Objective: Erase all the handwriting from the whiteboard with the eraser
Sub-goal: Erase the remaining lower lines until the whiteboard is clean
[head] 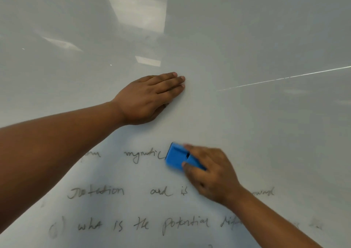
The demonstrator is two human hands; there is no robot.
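A glossy whiteboard (247, 38) fills the view. Black handwriting (144, 155) runs across its lower half in three lines, partly hidden by my arms. My right hand (210, 171) grips a blue eraser (177, 157) and presses it against the board, just right of the top line's last visible word. The eraser and hand look blurred. My left hand (150, 97) lies flat on the board above the writing, fingers together and holding nothing.
The upper half of the board carries no writing, only reflections of ceiling lights (138, 10). A thin bright line (284, 77) crosses the board at the right. To the right of the eraser the top line's area shows no writing.
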